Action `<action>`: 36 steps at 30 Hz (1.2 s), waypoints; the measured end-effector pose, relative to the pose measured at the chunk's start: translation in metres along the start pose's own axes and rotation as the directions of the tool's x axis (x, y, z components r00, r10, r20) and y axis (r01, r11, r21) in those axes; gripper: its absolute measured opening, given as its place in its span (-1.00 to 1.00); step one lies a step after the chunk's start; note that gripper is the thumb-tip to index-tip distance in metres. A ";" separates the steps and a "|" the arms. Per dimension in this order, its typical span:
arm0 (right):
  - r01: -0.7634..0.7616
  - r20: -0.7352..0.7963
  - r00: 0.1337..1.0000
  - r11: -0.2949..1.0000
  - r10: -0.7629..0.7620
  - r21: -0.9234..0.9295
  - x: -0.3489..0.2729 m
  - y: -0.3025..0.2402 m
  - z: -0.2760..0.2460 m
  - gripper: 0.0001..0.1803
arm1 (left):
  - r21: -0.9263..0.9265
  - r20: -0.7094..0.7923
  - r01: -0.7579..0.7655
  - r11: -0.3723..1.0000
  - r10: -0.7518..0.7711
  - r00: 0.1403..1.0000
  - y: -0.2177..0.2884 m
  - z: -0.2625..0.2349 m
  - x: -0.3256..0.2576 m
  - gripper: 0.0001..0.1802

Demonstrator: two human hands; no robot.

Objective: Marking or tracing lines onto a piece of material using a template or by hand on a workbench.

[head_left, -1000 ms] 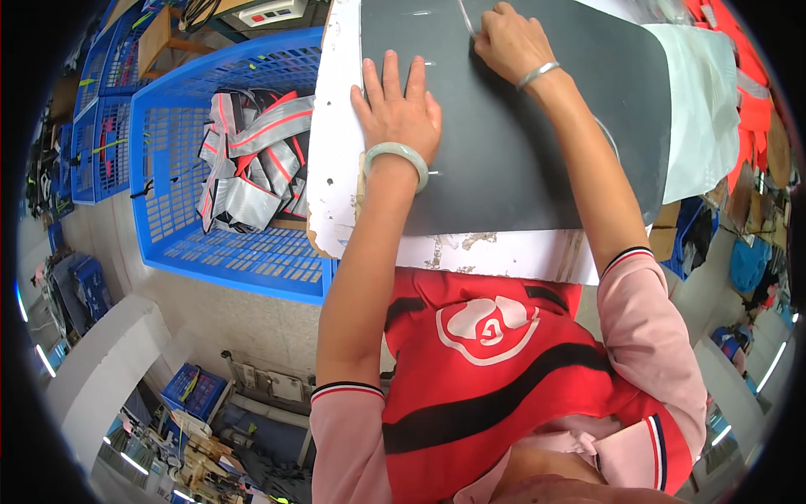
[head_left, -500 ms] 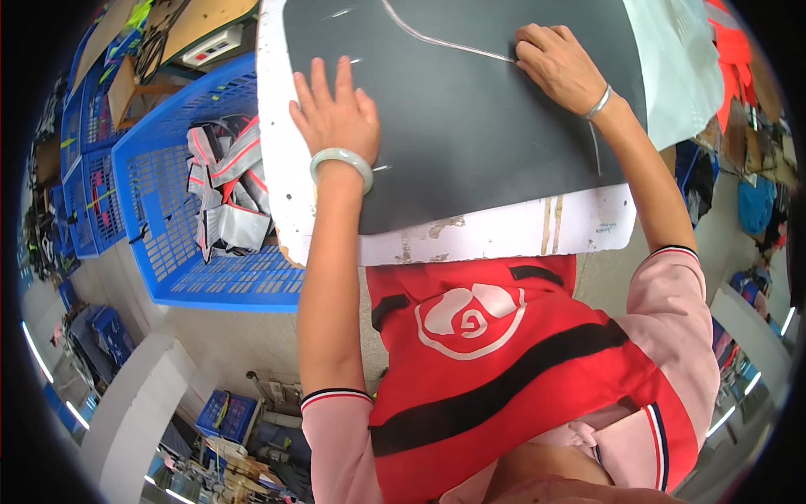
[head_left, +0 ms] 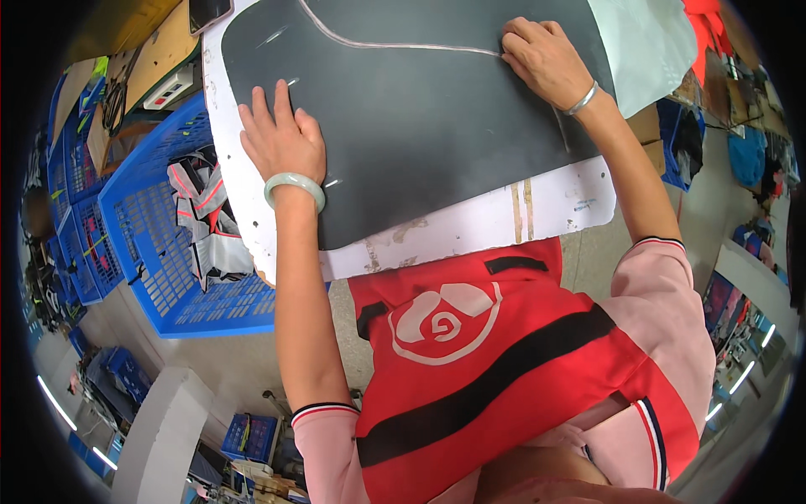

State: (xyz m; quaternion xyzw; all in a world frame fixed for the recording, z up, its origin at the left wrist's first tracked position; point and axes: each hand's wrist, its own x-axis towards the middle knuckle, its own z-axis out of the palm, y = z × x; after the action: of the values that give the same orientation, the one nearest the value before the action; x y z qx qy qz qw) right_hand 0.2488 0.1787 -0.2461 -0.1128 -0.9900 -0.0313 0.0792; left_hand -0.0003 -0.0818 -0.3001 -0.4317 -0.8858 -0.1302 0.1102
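A large dark grey sheet [head_left: 437,126] lies over a white board [head_left: 470,227]. My left hand [head_left: 281,139], a pale bangle round its wrist, rests flat on the sheet's left part with fingers spread. At the sheet's upper right, my right hand [head_left: 546,63] has its fingers closed on a thin pale cord [head_left: 403,45]. From those fingers the cord curves left to the far edge of the picture. A thin pale line [head_left: 560,126] shows below my right wrist; whether it belongs to the cord I cannot tell. Short light marks show on the sheet near my left hand.
Left of the board stands a blue plastic basket [head_left: 155,252] holding grey and black fabric pieces with red-orange stripes [head_left: 206,197]. A phone [head_left: 208,12] lies at the top left. Pale sheet material [head_left: 642,50] and red-orange cloth [head_left: 708,25] are at the upper right.
The view has shifted and turned a little, so the board and basket sit farther left and lower. A phone has come into view. Both hands keep nearly the same places on the sheet.
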 end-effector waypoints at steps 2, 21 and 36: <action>-0.059 0.023 0.998 0.998 0.059 0.034 -0.009 0.002 -0.002 -0.89 | 0.009 -0.001 0.002 1.000 -0.002 1.000 0.000 0.000 0.000 -0.50; -0.632 0.196 0.771 0.766 0.607 0.117 -0.119 -0.054 -0.037 -0.88 | -0.005 -0.035 -0.037 0.999 0.037 0.999 -0.005 0.006 0.002 -0.50; -0.505 0.178 0.836 0.600 0.519 0.621 -0.147 -0.135 -0.025 -0.85 | -0.114 -0.035 -0.092 0.989 0.089 0.995 -0.020 0.010 0.004 -0.50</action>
State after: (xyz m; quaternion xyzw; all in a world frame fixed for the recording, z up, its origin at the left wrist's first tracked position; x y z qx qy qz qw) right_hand 0.3628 0.0130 -0.2510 -0.3567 -0.8630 0.3338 0.1288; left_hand -0.0192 -0.0878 -0.3110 -0.4751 -0.8545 -0.1824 0.1042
